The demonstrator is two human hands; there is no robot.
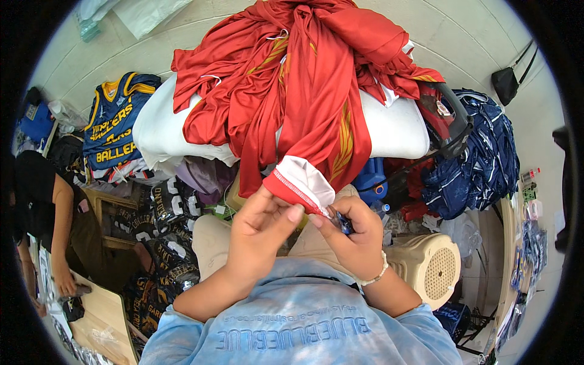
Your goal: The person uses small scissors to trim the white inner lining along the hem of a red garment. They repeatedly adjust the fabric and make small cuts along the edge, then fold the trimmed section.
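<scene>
A red sports jersey [316, 103] with yellow stripes hangs off a heap of red jerseys on a white padded surface [389, 131]. My left hand [261, 222] pinches the jersey's red-and-white trimmed edge [301, 182], thumb on top. My right hand [350, 234], with a white bead bracelet at the wrist, grips a small dark tool [342, 222] at that same edge, just right of my left thumb. The tool is mostly hidden by my fingers.
A blue and yellow jersey [115, 125] lies at the left over more dark jerseys [161, 243]. Another person in black [42, 207] sits at far left by a wooden board [106, 319]. Navy garments [480, 158] pile at right, with a beige plastic stool [429, 267] below.
</scene>
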